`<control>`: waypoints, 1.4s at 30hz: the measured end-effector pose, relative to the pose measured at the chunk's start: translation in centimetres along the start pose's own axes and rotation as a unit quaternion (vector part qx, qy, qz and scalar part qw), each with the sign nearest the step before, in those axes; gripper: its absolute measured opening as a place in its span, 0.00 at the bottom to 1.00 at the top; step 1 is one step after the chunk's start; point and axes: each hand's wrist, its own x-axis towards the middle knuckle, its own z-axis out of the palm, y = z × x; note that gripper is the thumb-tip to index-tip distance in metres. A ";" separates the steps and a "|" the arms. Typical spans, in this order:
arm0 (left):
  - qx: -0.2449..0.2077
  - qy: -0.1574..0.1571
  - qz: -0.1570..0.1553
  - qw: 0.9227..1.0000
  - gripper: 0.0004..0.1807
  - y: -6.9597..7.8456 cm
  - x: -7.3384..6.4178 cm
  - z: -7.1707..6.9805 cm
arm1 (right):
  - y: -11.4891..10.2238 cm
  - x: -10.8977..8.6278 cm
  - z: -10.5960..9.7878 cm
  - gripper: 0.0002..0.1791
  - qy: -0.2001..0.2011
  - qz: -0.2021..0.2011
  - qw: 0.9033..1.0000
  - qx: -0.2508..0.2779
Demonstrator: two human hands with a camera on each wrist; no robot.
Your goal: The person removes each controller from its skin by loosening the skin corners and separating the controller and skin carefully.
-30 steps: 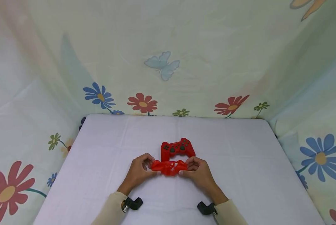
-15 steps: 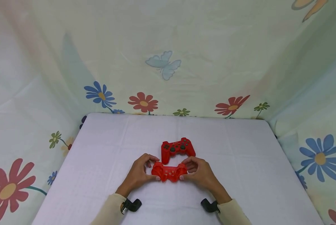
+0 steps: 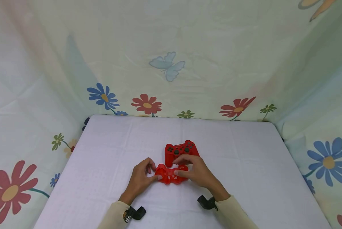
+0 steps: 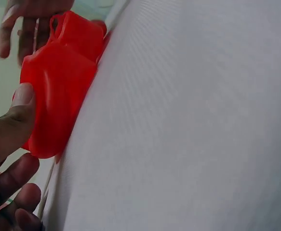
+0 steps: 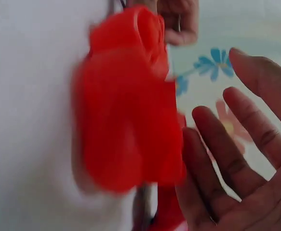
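Note:
A soft, glossy red silicone controller cover (image 3: 167, 178) lies on the white-covered table between both hands. My left hand (image 3: 140, 178) holds its left end, the thumb (image 4: 23, 96) pressed on the surface and the other fingers curled below. Over the cover's right half hovers my right hand (image 3: 199, 171), thumb and index finger apart. In the right wrist view its fingers (image 5: 227, 144) are extended beside the cover, gripping nothing. Just behind sits a red game controller (image 3: 171, 152) with dark buttons and sticks, its right grip partly hidden by the right hand.
White cloth covers the table (image 3: 254, 171). A flower-printed curtain (image 3: 211, 63) encloses the back and both sides. Each wrist carries a small black camera, such as the one on the right wrist (image 3: 206, 202).
The cover was tipped up between both hands, then lowered and laid flatter. My right hand has let go of its right end and shifted left above it; the left hand stays at its end.

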 end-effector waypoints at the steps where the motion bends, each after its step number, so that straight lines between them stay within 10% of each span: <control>1: 0.004 0.005 0.003 1.000 0.22 0.0 0.0 0.0 | -0.2 0.4 0.3 0.19 -0.011 -0.009 1.000 0.001; 26: 0.049 0.036 0.010 0.998 0.23 0.2 -0.5 0.7 | -1.5 3.8 6.3 0.13 0.030 0.030 0.992 -0.116; 42: 0.013 0.038 0.002 0.999 0.21 -0.2 -0.8 0.4 | -0.1 3.9 4.8 0.09 0.084 0.055 0.994 -0.036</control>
